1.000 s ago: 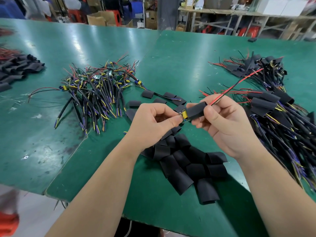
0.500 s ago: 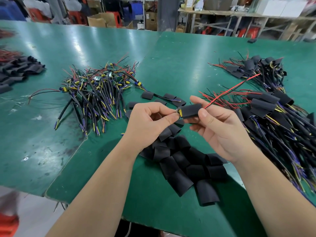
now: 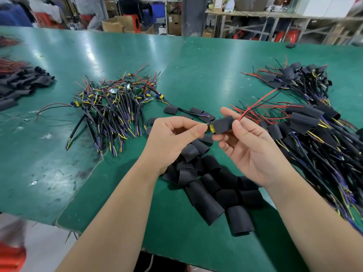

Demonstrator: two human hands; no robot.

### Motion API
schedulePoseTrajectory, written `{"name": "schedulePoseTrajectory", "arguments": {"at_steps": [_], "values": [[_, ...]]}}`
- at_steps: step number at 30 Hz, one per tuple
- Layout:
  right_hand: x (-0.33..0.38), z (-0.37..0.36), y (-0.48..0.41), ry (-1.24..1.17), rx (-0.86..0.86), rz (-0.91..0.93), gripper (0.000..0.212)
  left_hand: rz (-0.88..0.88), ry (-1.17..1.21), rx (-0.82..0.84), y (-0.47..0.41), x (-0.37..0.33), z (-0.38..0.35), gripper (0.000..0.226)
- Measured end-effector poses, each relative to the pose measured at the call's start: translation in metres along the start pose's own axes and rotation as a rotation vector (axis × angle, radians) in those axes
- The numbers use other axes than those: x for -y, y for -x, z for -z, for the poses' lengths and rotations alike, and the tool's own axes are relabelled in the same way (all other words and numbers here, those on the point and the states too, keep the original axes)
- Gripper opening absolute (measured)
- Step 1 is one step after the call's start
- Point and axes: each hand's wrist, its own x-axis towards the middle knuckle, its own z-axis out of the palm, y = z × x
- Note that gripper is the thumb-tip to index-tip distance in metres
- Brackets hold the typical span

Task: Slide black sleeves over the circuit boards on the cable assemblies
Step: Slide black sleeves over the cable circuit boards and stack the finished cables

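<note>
Over the green worktop (image 3: 206,75), just above the loose sleeves (image 3: 208,193), both grips are narrow. The right hand (image 3: 253,154) pinches the black sleeve (image 3: 224,124). The left hand (image 3: 170,138) pinches the cable at the sleeve's left end, where the yellow part (image 3: 211,128) now shows more than before.

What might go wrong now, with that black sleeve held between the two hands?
A yellow part sticks out of the black sleeve at its left end; it may catch on the rim or stay uncovered. The left hand pinches only that small end, so it might slip while the right hand holds the sleeve. The red wire leaving the sleeve reaches over the pile on the right and could snag.
</note>
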Motion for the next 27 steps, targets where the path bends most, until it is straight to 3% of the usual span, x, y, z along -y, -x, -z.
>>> {"name": "schedulePoseTrajectory", "arguments": {"at_steps": [6,16,27], "values": [[-0.0006,-0.0005,-0.0017,-0.036,-0.029,-0.029,0.03,0.044,0.044,0.047,0.0,-0.0017,0.0001,0.003],[0.0042,-0.002,0.0015,0.031,0.018,0.037,0.032,-0.025,0.04,0.001,0.0001,-0.001,-0.0004,0.012],[-0.0032,-0.0074,-0.0016,-0.024,-0.159,0.009,0.02,-0.135,-0.085,-0.084,-0.0007,0.0041,-0.0043,0.018]]}}
